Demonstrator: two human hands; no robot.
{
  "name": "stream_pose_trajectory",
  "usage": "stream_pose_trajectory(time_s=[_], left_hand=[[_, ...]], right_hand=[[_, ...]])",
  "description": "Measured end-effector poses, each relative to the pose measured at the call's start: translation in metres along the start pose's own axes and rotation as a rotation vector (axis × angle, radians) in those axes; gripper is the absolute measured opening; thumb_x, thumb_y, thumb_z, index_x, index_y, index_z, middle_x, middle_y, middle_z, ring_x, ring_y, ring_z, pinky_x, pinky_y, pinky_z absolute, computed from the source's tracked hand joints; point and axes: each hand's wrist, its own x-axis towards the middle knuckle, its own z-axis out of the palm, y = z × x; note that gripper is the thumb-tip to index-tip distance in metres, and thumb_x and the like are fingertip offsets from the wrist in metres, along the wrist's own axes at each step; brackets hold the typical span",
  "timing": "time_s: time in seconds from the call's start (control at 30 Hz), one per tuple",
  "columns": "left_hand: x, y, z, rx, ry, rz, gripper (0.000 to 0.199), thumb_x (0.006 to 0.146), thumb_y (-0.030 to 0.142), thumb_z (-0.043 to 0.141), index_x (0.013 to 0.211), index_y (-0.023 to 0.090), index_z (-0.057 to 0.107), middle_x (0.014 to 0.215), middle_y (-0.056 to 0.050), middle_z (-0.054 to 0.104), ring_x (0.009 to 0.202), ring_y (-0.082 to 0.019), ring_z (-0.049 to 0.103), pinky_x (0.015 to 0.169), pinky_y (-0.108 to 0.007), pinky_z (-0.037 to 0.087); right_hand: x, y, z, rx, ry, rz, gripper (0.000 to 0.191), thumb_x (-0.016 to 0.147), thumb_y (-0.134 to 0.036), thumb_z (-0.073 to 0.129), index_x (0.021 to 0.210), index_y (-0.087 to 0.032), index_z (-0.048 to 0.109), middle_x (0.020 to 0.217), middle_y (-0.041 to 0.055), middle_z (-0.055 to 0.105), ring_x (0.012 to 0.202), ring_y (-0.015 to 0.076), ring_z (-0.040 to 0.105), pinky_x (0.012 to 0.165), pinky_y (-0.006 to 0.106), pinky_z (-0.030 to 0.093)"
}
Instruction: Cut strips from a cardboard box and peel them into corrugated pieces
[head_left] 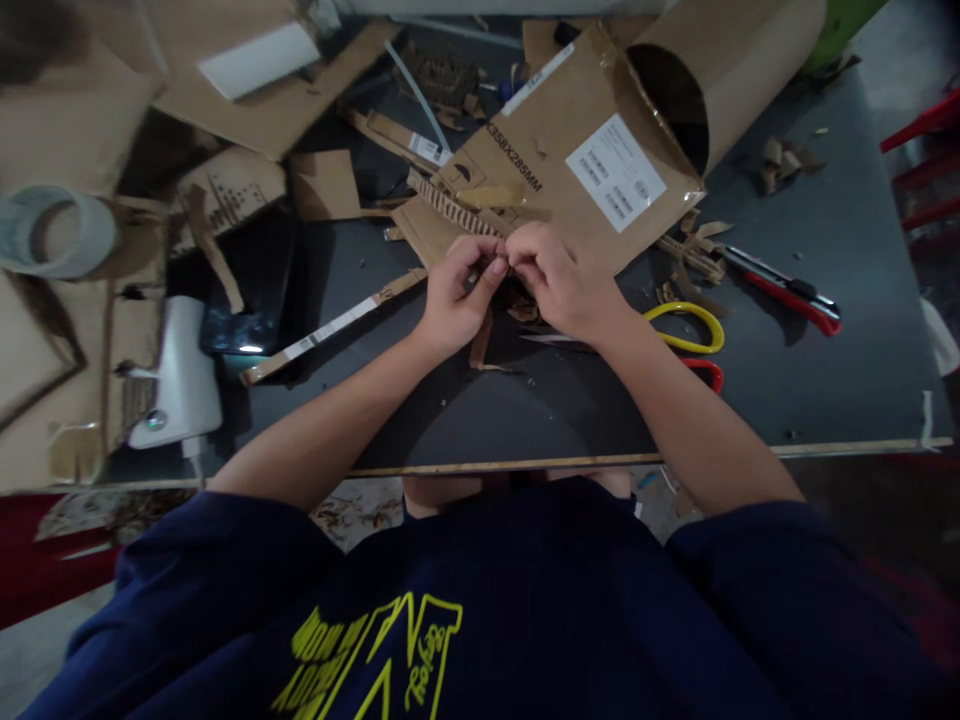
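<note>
Your dark table point(817, 390) spreads under everything. Taking clock directions from where your hands meet, the printed cardboard point(555, 120) lies at 1 o'clock, its white label upward, and the cardboard tube point(757, 70) sits at 2, its dark mouth beside that printed sheet. The white device point(180, 375) is well apart at 8 o'clock, the tape roll point(90, 240) at 9. Your scissors point(694, 320), with one yellow and one red loop, lie at 4, partly behind your forearm; the red-handled cutter point(787, 288) is at 3. Your left hand point(459, 295) and right hand point(561, 285) come fingertip to fingertip, each in a narrow pinch; you cannot tell what is caught between them. The ridged cardboard strip point(454, 207) runs from between 10 and 11 o'clock right up to your fingers.
</note>
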Motion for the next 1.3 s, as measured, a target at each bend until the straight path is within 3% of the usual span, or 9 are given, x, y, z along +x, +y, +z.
stream_pose_trajectory(time_s=[0.33,0.5,0.6,0.73,1.13,1.3], left_hand=[[-0.001,0.000,0.002,0.048,0.026,0.013,0.035,0.098,0.058,0.052,0.102,0.025,0.063,0.092,-0.004,0.064,0.082,-0.016,0.061,0.076,-0.032,0.050],[-0.002,0.006,0.001,0.125,0.063,0.063,0.037,0.100,0.060,0.046,0.105,0.026,0.060,0.095,-0.004,0.065,0.088,-0.018,0.065,0.081,-0.034,0.054],[-0.003,0.009,-0.001,0.153,0.079,0.098,0.038,0.101,0.061,0.043,0.105,0.027,0.059,0.100,-0.004,0.064,0.099,-0.020,0.067,0.091,-0.040,0.056],[-0.004,0.008,-0.003,0.163,0.042,0.111,0.042,0.098,0.066,0.043,0.104,0.028,0.059,0.103,-0.006,0.065,0.112,-0.025,0.065,0.104,-0.050,0.052],[-0.004,0.012,0.001,0.216,0.078,0.214,0.035,0.103,0.058,0.040,0.103,0.027,0.057,0.097,-0.005,0.064,0.101,-0.022,0.065,0.096,-0.047,0.052],[-0.004,0.011,0.000,0.209,0.065,0.152,0.041,0.101,0.062,0.041,0.098,0.025,0.057,0.091,-0.006,0.061,0.095,-0.022,0.063,0.093,-0.045,0.053]], right_hand=[[0.003,0.005,0.003,0.027,0.048,0.008,0.027,0.105,-0.044,0.033,0.113,-0.026,0.050,0.108,0.0041,0.060,0.103,0.0178,0.064,0.099,0.041,0.057],[0.003,0.000,0.002,0.141,0.089,0.162,0.044,0.096,-0.061,0.052,0.123,-0.027,0.053,0.113,0.0045,0.067,0.106,0.0180,0.068,0.094,0.036,0.060],[0.004,-0.002,0.004,0.254,0.155,0.177,0.042,0.090,-0.062,0.062,0.111,-0.025,0.066,0.108,0.0032,0.073,0.100,0.0176,0.072,0.089,0.035,0.063],[0.007,-0.002,0.006,0.376,0.227,0.205,0.044,0.086,-0.066,0.065,0.093,-0.023,0.073,0.102,0.0031,0.076,0.102,0.0205,0.073,0.096,0.042,0.062],[0.007,0.000,0.002,0.424,0.142,0.265,0.050,0.085,-0.073,0.060,0.093,-0.023,0.066,0.101,0.0024,0.074,0.087,0.0173,0.073,0.083,0.037,0.066],[0.008,0.002,0.002,0.496,0.079,0.295,0.053,0.084,-0.076,0.059,0.094,-0.024,0.063,0.100,0.0014,0.073,0.080,0.0155,0.074,0.075,0.034,0.066]])
